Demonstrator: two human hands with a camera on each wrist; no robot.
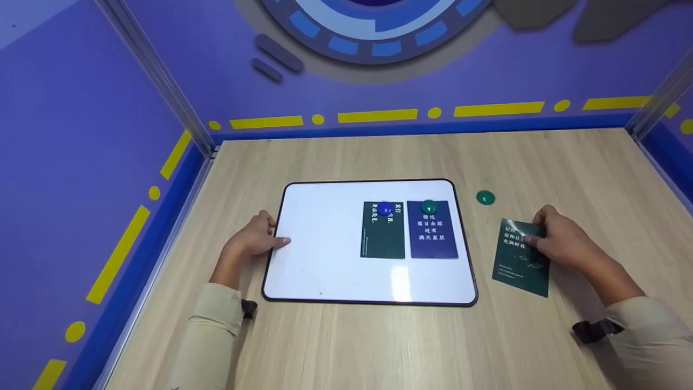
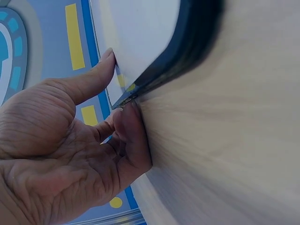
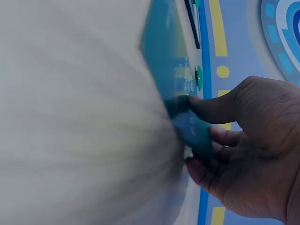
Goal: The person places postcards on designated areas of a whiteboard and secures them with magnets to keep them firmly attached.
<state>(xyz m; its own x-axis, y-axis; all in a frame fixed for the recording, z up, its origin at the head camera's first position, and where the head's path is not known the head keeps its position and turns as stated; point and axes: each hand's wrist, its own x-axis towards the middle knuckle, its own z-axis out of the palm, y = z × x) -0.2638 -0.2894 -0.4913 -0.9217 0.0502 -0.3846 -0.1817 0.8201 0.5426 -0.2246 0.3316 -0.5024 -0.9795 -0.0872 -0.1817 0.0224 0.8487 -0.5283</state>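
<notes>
A black-edged whiteboard lies on the table. My left hand holds its left edge, thumb over the white face; in the left wrist view that hand has its fingers bent at the rim. My right hand pinches a dark green card with white print, right of the board; the right wrist view shows this card between thumb and fingers. On the board's right half are another green card under a blue round magnet and a purple card under a green round magnet.
A loose green magnet lies on the wooden table, between the board and the right hand. Blue-purple walls with yellow marks rise behind and at the sides.
</notes>
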